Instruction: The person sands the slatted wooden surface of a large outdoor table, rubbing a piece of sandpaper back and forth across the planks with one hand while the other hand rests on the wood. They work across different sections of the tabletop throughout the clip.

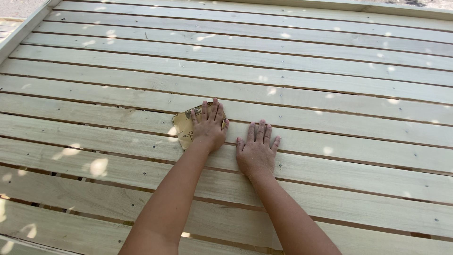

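- A view from above looks down on two bare forearms reaching out over a wide surface of pale wooden slats (292, 89)
- The slats run side to side across the whole picture, with narrow dark gaps between them and small screw heads dotted along the boards
- The left hand (208, 126) lies flat with its fingers spread, pressing down on a sheet of sandpaper (185, 123)
- The sandpaper is tan, with its printed backing facing up; it sits under the left palm and sticks out to the left of the hand, spanning the gap between two slats near the middle of the picture
- The flat, open palm seems placed that way to spread pressure over the sheet and keep it tight against the wood, rather than pinching it
- The right hand (256, 151) rests just beside the left, a little nearer the viewer, also open and flat on a bare slat, holding nothing
- Its position suggests it props up the person's weight while leaning over the boards
- A raised wooden frame (21, 28) edges the slats at the far left and along the top
- Spots of sunlight fall across the wood, as if through leaves
- No other tools or people are visible
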